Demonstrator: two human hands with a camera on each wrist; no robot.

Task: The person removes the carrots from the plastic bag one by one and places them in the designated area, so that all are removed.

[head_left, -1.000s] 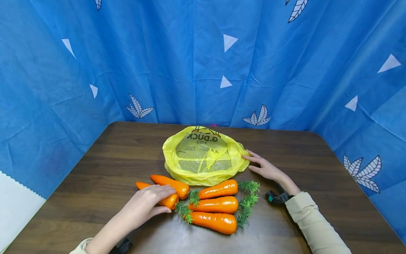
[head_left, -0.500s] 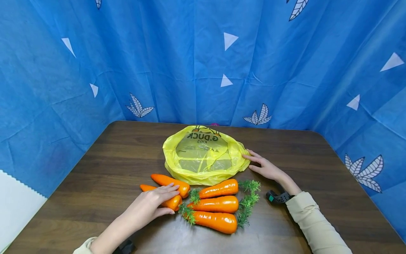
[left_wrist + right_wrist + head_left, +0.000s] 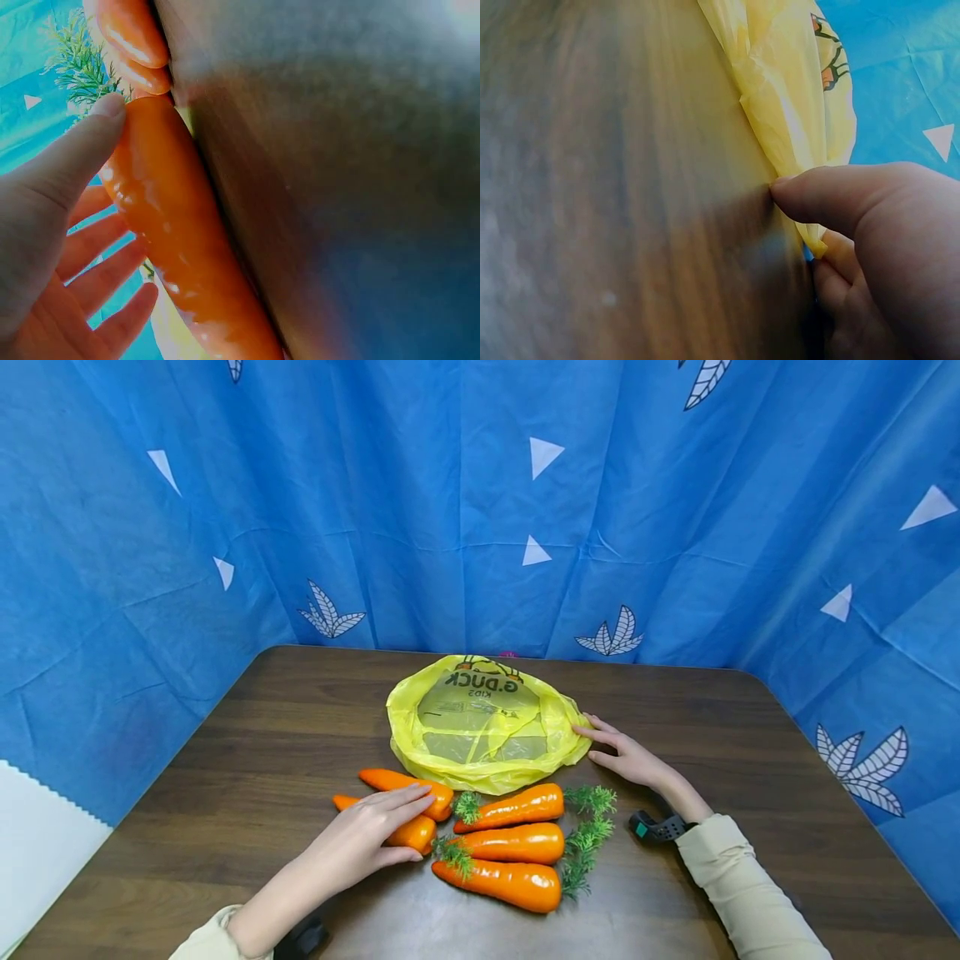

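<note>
My left hand (image 3: 375, 827) lies over two orange carrots, a near one (image 3: 412, 833) and a far one (image 3: 408, 783), on the table's left middle. In the left wrist view its fingers spread straight behind a carrot (image 3: 180, 210), and the thumb touches the thick end. Beside them, three more carrots (image 3: 517, 843) lie in a column with leafy green tops (image 3: 588, 839) to their right. My right hand (image 3: 626, 756) holds the right corner of a yellow plastic bag (image 3: 408, 727), which stands with its mouth wide. In the right wrist view the bag's corner (image 3: 784, 112) passes between thumb and fingers.
The brown wooden table (image 3: 247, 760) carries everything. A blue curtain (image 3: 420, 510) with white triangles and leaf prints hangs along its back and sides. Greens from the left carrots (image 3: 457, 856) overlap the thin ends of the column.
My left hand has slid a little to the right, pushing the two carrots and their greens toward the column of three. The right hand stays at the bag.
</note>
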